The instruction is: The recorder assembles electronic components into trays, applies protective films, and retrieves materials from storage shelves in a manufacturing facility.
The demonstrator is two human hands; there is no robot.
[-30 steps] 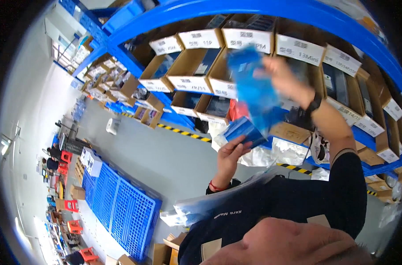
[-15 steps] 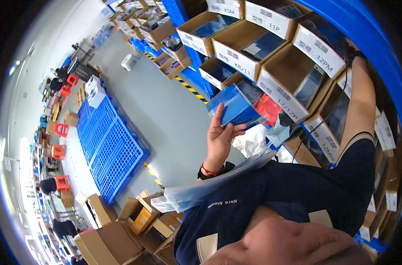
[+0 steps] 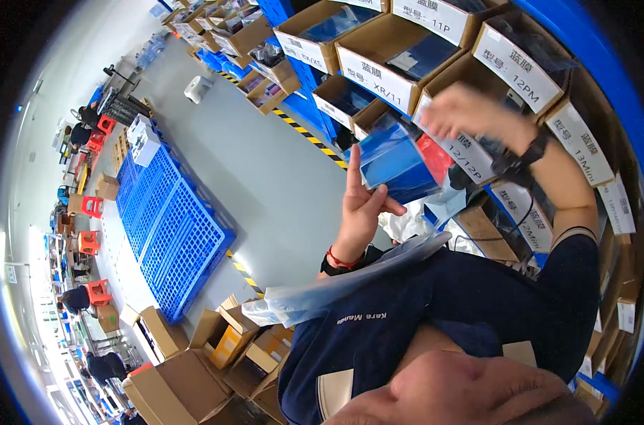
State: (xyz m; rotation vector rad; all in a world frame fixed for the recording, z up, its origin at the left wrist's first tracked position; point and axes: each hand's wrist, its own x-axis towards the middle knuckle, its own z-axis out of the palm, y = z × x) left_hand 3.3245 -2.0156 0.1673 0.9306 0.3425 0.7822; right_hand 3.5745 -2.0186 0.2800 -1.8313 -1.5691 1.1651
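Observation:
My left hand (image 3: 361, 216) holds a thin stack of glossy blue film sheets (image 3: 400, 164), with the thumb in front and the index finger stretched along the edge. My right hand (image 3: 474, 117), smeared by motion, is over the front of a labelled cardboard bin (image 3: 470, 157), just to the right of the film sheets. Whether anything is between its fingers does not show. A clear plastic bag (image 3: 336, 292) lies across my left forearm, against my shirt.
Rows of labelled cardboard bins (image 3: 375, 78) with flat film packs fill the blue rack at the right. Red plastic (image 3: 433, 157) shows behind the sheets. Blue pallets (image 3: 169, 227) lie on the floor at left; opened cartons (image 3: 184, 386) stand near me. Several people work farther left.
My right hand has come out of the upper right bin and swung left toward the film sheets. The left hand keeps hold of the sheets, shifted slightly to the right.

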